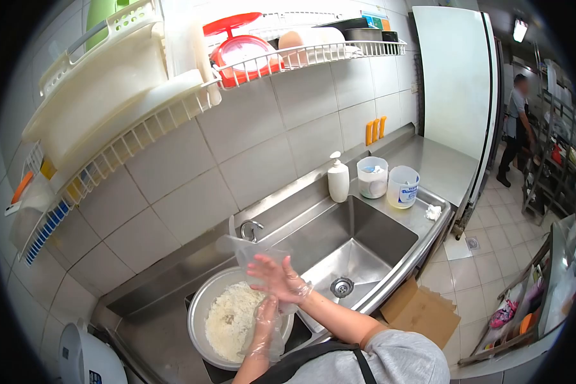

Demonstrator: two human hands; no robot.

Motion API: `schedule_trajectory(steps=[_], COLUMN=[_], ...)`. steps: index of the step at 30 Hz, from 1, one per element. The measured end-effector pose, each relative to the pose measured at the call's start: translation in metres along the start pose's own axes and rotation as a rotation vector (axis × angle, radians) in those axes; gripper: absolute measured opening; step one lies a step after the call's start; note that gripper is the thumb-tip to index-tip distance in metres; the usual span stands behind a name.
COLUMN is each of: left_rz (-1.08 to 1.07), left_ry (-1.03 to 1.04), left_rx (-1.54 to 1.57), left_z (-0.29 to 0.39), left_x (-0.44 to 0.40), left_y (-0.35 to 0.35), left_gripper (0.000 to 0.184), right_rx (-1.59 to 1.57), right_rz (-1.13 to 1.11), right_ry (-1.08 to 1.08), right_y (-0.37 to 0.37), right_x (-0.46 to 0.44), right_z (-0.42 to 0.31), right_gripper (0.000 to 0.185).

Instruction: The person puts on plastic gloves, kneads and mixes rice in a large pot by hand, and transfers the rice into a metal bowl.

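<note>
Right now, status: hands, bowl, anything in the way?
Right hand open; left hand close beside its heel, grip unclear. Bowl holds white powder. Hands and clear plastic block view of the bowl's right side.

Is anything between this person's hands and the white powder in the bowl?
Only clear plastic, loose around the left hand and right hand; nothing else visible stands between them and the white powder in the bowl.

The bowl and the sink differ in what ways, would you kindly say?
The bowl is round, while the sink is four-sided. The bowl is smaller than the sink. The bowl holds pale powder, while the sink's floor shows its drain. Both are open-topped and silvery grey.
</note>
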State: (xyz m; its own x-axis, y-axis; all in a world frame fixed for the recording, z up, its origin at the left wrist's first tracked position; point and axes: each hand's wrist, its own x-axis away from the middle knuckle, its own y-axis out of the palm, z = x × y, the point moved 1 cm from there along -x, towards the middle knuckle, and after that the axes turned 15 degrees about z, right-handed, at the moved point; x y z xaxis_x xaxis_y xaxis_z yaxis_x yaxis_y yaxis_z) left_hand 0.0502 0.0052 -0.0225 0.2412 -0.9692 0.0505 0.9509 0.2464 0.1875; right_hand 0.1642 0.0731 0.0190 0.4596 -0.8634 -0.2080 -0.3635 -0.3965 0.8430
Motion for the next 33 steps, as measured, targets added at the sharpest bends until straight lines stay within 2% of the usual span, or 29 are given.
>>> schedule_trajectory(steps=[3, 4, 5, 10, 12, 13, 15, 16, 17, 20, 22, 24, 25, 26, 27, 28, 29, 30, 32, 33], left_rz=[-0.095, -0.061, -0.096, -0.279, -0.425, -0.422, -0.386, -0.406, -0.425, -0.382, -0.387, -0.318, -0.274, -0.239, -0.151, -0.075, 0.075, 0.221, 0.506, 0.587], left_ry=[0.215, 0.243, 0.286, 0.437, 0.477, 0.428, 0.316, 0.522, 0.386, 0.424, 0.322, 0.087, -0.004, 0.044, 0.162, 0.171, -0.001, -0.173, -0.408, -0.354], left_rx=[-0.267, -0.142, -0.206, -0.623, -0.758, -0.739, -0.701, -0.677, -0.551, -0.565, -0.531, -0.315, -0.263, -0.23, -0.408, -0.583, -0.49, -0.393, -0.373, -0.54], left_z=[-0.006, 0.017, 0.02, 0.013, 0.018, 0.016, 0.007, 0.012, -0.001, 0.026, 0.021, 0.023, 0.005, -0.002, -0.009, -0.028, -0.06, -0.082, -0.073, -0.08], left_x=[-0.005, 0.013, 0.019, 0.027, 0.04, 0.04, 0.037, 0.04, 0.037, 0.041, 0.036, 0.039, 0.031, 0.026, 0.015, -0.003, -0.021, -0.031, -0.043, -0.051], left_y=[-0.006, 0.008, 0.008, 0.013, 0.021, 0.022, 0.015, 0.015, 0.011, 0.014, 0.005, -0.01, -0.023, -0.041, -0.06, -0.084, -0.117, -0.144, -0.169, -0.185], left_gripper=[0.025, 0.017, 0.017, 0.016, 0.016, 0.016, 0.017, 0.017, 0.017, 0.023, 0.025, 0.026, 0.027, 0.028, 0.025, 0.025, 0.026, 0.028, 0.039, 0.043], right_rx=[0.03, 0.051, 0.103, 0.33, 0.195, 0.126, 0.01, -0.055, 0.015, 0.238, 0.218, 0.169, 0.249, 0.33, 0.413, 0.504, 0.597, 0.727, 1.01, 1.181], right_rz=[-0.047, -0.044, -0.074, -0.173, -0.096, -0.058, 0.006, 0.044, 0.101, 0.133, 0.131, 0.202, 0.25, 0.298, 0.337, 0.507, 0.671, 0.696, 0.749, 0.771], right_ry=[-0.005, -0.013, -0.041, -0.16, -0.145, -0.13, -0.204, -0.216, -0.308, -0.575, -0.577, -0.448, -0.355, -0.265, -0.186, -0.011, 0.158, 0.227, 0.375, 0.403], right_y=[-0.024, -0.024, -0.024, 0.042, 0.044, 0.043, 0.042, 0.041, 0.041, 0.033, 0.027, 0.017, 0.004, -0.013, -0.03, -0.055, -0.082, -0.102, -0.146, -0.168], right_x=[-0.013, -0.012, -0.008, 0.019, 0.008, 0.004, -0.004, -0.009, -0.014, -0.034, -0.048, -0.061, -0.069, -0.075, -0.077, -0.081, -0.085, -0.082, -0.078, -0.079], right_z=[0.01, 0.01, 0.009, -0.025, -0.03, -0.033, -0.038, -0.034, -0.03, -0.016, -0.005, 0.007, 0.018, 0.032, 0.047, 0.069, 0.093, 0.111, 0.144, 0.159], right_gripper=[0.08, 0.08, 0.084, 0.105, 0.109, 0.111, 0.101, 0.097, 0.092, 0.079, 0.077, 0.075, 0.074, 0.074, 0.073, 0.065, 0.057, 0.051, 0.043, 0.04])
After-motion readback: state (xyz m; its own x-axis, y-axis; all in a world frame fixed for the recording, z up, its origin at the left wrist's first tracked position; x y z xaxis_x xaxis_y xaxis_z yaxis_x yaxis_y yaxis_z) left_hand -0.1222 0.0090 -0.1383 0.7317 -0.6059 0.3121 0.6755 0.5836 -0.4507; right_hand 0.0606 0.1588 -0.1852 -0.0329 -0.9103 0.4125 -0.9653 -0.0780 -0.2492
